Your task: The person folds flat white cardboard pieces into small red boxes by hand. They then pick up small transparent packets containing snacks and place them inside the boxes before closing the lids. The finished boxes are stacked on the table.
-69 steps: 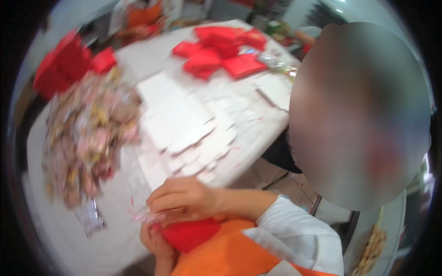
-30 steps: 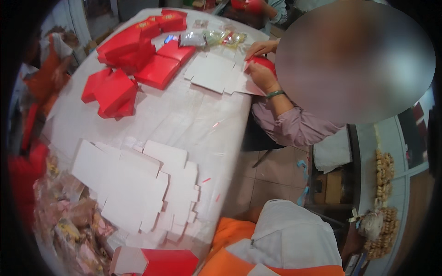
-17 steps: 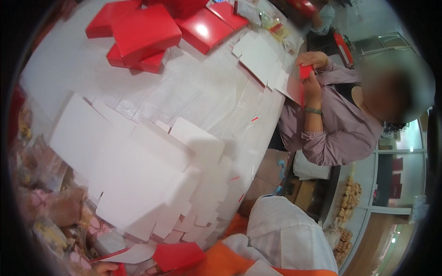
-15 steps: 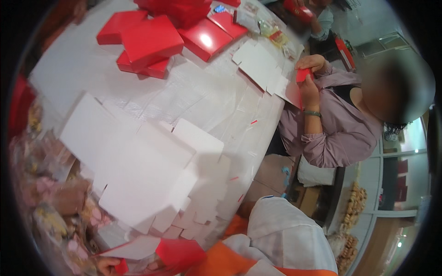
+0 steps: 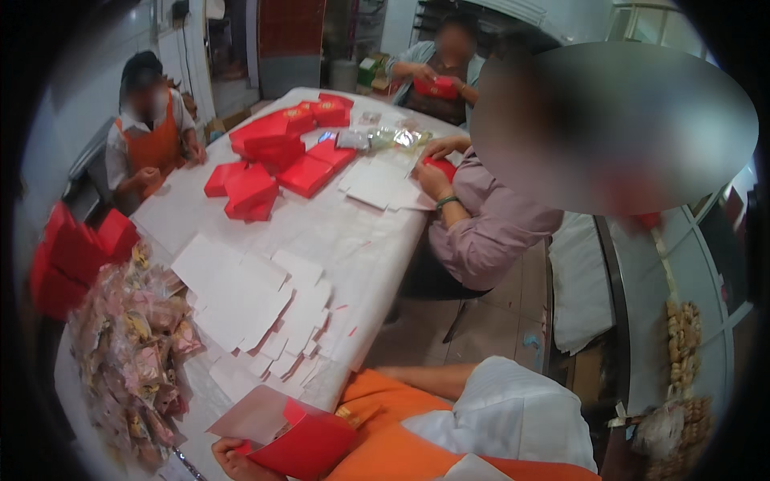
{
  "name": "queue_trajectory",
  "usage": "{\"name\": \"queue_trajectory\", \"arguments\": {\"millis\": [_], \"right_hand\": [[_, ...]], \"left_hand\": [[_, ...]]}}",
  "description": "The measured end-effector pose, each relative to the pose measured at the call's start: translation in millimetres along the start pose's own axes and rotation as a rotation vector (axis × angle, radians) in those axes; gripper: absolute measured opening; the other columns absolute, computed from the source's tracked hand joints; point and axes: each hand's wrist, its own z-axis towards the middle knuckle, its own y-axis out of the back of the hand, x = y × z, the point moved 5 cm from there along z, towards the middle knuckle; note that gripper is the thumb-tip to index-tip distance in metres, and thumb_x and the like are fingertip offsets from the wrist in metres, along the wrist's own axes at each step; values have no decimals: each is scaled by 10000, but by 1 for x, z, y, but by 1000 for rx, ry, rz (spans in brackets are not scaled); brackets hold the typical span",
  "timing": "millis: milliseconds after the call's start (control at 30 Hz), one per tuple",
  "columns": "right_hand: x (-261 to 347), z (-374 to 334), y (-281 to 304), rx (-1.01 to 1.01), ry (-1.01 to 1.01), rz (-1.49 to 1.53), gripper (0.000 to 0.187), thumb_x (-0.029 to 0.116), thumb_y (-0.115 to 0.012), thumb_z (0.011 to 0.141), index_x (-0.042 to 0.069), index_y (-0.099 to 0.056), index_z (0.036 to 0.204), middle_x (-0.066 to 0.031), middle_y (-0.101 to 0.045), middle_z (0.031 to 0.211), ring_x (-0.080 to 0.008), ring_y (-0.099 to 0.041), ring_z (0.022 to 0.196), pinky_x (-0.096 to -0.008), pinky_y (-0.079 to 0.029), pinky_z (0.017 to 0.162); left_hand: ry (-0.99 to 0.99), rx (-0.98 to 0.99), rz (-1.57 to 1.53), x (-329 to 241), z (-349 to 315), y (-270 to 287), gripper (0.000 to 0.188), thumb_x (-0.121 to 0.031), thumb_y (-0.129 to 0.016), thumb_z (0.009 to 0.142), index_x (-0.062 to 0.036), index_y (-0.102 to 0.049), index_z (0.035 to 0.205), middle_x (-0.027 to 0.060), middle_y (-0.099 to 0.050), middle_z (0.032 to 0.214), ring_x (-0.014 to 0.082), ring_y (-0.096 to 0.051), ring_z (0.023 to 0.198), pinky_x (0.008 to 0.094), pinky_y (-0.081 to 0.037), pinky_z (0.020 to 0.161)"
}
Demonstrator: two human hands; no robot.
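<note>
At the lower edge my left hand (image 5: 234, 461) grips the near left side of a partly folded red carton (image 5: 317, 441), its fingers closed on the edge. The carton is red outside and pale inside, with a flap standing up. My right forearm (image 5: 429, 379) reaches in from a white sleeve toward the carton; the right hand is hidden behind the carton and my orange apron. Just beyond the carton, flat white box blanks (image 5: 241, 293) lie in an overlapping stack on the table (image 5: 341, 280).
Beside the blanks, at left, is a heap of clear-wrapped packets (image 5: 136, 353). Finished red boxes (image 5: 253, 192) pile up at the table's far part; more red boxes (image 5: 68, 260) stand at far left. A person in mauve (image 5: 497, 216) folds red card at right; two others are at the far side.
My view has tilted up and swung, showing more of the room and the people. The red carton in my left hand has come further into view and stands more raised.
</note>
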Motion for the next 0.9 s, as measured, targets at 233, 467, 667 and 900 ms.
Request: {"name": "queue_trajectory", "arguments": {"millis": [233,467,667,900], "right_hand": [[137,-64,125,-5,-106,351,241,223,-535,927,24,-662,977,-157,-665,925,-170,-634,917,-308,-501,790],[270,-69,129,-141,709,595,368,156,-455,950,105,-440,1314,-103,-533,1163,-210,-515,1101,-333,-434,904],[282,-36,118,72,469,803,424,185,-456,950,117,-374,1361,-124,-479,1210,-234,-513,1062,-347,-418,920],[267,18,123,-80,544,608,247,128,-478,928,48,-521,1158,-113,-556,1073,-229,-557,980,-332,-441,895]], "left_hand": [[77,-13,-55,-2,-25,5,308,-282,-452,919,-20,-537,781,90,-538,774,219,-519,737,352,-442,682],[276,-33,-36,39,-25,3,284,-252,-464,883,-13,-534,747,101,-540,753,227,-506,731,367,-440,681],[304,32,21,67,-7,-2,261,-232,-465,843,-13,-547,730,106,-539,764,265,-489,733,427,-435,675],[398,208,82,59,53,-51,228,-183,-447,831,-12,-543,715,93,-514,689,219,-465,663,363,-426,661]]}}
